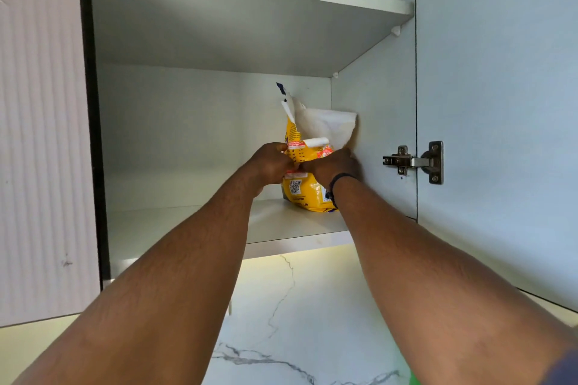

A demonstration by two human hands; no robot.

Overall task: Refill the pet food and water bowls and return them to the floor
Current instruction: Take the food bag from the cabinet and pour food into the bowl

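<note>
Both hands, left hand (271, 166) and right hand (331, 167), clasp the yellow pet food bag (305, 194) at the cabinet shelf's (175, 225) right end, so I judge refilling barely begun, no bowls visible.

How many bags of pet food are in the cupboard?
1. The yellow bag stands on the lower shelf at the right, held by the left hand and right hand. No other bags are visible.
</note>
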